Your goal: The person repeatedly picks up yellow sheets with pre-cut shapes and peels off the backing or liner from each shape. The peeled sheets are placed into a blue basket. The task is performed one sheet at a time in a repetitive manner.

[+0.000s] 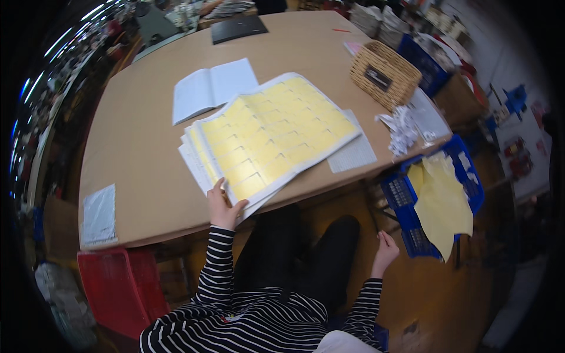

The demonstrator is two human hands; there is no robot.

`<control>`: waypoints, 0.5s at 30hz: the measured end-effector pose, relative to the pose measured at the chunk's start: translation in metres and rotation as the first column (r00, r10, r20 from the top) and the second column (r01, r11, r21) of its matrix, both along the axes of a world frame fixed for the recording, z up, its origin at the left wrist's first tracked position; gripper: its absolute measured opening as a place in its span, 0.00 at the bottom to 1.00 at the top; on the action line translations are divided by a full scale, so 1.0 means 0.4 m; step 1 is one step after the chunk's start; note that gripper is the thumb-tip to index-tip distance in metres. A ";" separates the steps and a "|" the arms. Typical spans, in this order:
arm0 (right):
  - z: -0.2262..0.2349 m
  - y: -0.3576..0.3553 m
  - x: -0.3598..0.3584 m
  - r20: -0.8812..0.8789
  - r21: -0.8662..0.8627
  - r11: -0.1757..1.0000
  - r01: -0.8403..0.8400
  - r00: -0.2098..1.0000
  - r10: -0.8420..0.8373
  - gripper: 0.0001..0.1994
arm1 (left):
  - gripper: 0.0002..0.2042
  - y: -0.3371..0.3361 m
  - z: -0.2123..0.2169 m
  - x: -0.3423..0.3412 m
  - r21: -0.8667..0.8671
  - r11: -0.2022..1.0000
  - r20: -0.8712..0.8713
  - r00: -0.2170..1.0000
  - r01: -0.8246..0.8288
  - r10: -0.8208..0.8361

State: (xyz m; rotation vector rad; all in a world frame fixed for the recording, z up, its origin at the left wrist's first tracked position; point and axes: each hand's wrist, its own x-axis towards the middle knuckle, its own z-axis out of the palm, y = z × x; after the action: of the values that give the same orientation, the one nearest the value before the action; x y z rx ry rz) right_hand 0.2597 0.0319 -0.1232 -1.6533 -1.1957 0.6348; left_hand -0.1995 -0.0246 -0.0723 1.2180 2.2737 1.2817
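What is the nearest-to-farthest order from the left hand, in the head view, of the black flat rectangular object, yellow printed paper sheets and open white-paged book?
1. Yellow printed paper sheets: left hand at their near-left corner.
2. Open white-paged book: just beyond the sheets.
3. Black flat rectangular object: toward the brown table's far edge.

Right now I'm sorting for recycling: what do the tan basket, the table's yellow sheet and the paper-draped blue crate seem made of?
Tan basket: matte woven fibre, perhaps wicker, possibly synthetic; the weave shows.
Yellow sheet: probably paper, faintly glossy, judging by its thin edges and sheen.
Blue crate: likely moulded plastic, smooth-looking, with lattice walls.
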 end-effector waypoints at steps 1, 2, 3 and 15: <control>-0.008 -0.012 0.006 0.017 -0.017 1.000 0.000 1.000 0.000 0.07 | 0.43 -0.001 -0.009 0.005 0.017 1.000 0.053 0.998 -0.016 0.015; -0.017 -0.020 0.009 -0.040 -0.021 1.000 0.014 0.999 -0.014 0.08 | 0.42 0.000 -0.016 0.002 0.057 0.998 0.091 0.996 -0.023 0.018; -0.027 -0.024 0.007 -0.089 -0.016 1.000 0.023 0.996 -0.025 0.09 | 0.42 0.001 -0.023 -0.004 0.056 0.997 0.158 0.987 -0.054 0.044; -0.040 -0.081 0.061 0.051 0.085 0.993 0.076 0.995 -0.081 0.03 | 0.07 -0.030 0.119 0.005 0.381 0.859 0.582 0.811 -0.342 0.064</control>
State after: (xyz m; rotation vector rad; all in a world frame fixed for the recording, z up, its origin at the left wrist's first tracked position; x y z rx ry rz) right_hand 0.2840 -0.0007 -0.1390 -1.6479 -1.1739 0.4876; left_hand -0.1973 -0.0367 -0.0245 0.5725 1.7452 2.0461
